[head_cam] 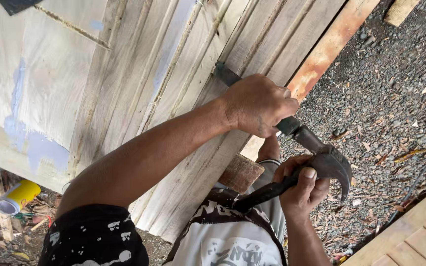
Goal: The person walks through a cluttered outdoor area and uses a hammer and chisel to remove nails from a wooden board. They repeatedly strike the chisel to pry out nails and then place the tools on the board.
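Observation:
My left hand (257, 106) is closed around the dark handle of a claw hammer (332, 162). The handle's end sticks out above my fist, and the head points down to the right with its claw curving downward. My right hand (301, 192) sits just under the hammer head, gripping a dark metal bar (260, 195) that slants down-left toward my shirt. My right thumb rests against the bar close to the hammer head. Both hands are at the lower edge of a stack of pale wooden boards (139, 83).
An orange-brown board (329, 47) runs along the stack's right side above grey gravel (395, 98). A small brown wooden block (241, 172) lies under the boards. A yellow can (16, 197) and wood scraps lie at lower left. Light wooden planks (415, 236) fill the lower right.

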